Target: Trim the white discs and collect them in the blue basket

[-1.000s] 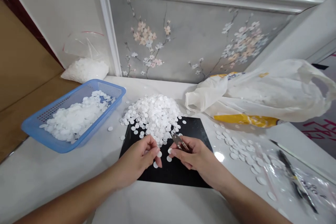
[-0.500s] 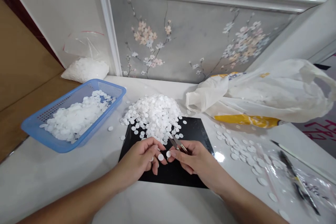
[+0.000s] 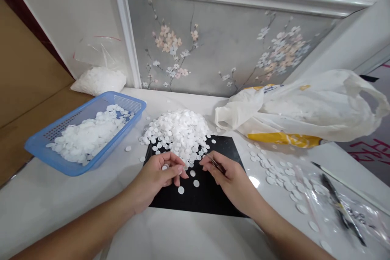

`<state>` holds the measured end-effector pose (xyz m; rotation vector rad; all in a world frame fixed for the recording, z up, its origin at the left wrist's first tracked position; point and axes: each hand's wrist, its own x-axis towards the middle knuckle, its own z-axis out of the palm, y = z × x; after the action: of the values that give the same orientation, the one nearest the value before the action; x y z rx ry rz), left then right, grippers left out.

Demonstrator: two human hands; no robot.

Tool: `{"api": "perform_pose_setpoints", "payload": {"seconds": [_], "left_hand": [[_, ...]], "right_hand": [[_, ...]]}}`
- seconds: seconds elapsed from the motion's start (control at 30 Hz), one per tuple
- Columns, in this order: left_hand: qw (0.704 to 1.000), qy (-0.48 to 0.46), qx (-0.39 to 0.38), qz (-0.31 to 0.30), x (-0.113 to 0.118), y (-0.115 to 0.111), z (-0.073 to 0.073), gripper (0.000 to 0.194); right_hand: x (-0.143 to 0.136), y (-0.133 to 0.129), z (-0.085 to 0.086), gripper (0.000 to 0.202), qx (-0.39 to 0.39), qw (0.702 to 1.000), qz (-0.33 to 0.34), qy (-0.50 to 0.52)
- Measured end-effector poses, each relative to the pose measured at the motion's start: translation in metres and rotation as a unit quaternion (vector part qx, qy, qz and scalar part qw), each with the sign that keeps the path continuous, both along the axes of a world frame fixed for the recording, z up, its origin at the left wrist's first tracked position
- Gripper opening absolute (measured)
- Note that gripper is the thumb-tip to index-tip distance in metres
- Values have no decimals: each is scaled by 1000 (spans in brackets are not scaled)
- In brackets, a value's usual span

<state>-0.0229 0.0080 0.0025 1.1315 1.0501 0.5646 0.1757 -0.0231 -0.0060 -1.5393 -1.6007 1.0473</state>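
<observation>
A heap of small white discs (image 3: pixel 185 130) spreads over the far part of a black mat (image 3: pixel 210 201). My left hand (image 3: pixel 164 172) is at the mat's left side, its fingers curled and the thumb near the index finger. A white disc (image 3: pixel 165 167) shows within that hand, and another seems to be at the thumb tip. In my right hand (image 3: pixel 224 168) a pair of metal tweezers (image 3: pixel 215 163) is gripped, tips toward the heap's near edge. A few loose discs, among them one disc (image 3: pixel 180 190), lie on the mat between the hands.
On the left stands a blue basket (image 3: pixel 70 170) holding many discs, with a filled clear bag (image 3: pixel 99 81) behind it. A white plastic bag (image 3: pixel 304 109) lies at the right. Scattered discs (image 3: pixel 271 170), a black-handled tool (image 3: pixel 343 207) and clear packaging are at the near right.
My hands have moved apart, and the tweezers have turned and lie lower in the right hand. Discs that were at the fingertips now lie on the black mat.
</observation>
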Motion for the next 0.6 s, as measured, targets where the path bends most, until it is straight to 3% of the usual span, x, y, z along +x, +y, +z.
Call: {"api": "perform_pose_setpoints", "payload": {"seconds": [0.17, 0.43, 0.6], "left_hand": [[999, 26, 43, 2, -2, 3, -1, 13], [998, -37, -42, 30, 0, 2, 4, 12], [994, -67, -70, 44, -1, 0, 9, 43]], "right_hand": [[2, 2, -4, 14, 46, 994, 29, -97], [-5, 4, -9, 9, 50, 982, 44, -175], [-9, 8, -7, 10, 45, 985, 56, -159]]}}
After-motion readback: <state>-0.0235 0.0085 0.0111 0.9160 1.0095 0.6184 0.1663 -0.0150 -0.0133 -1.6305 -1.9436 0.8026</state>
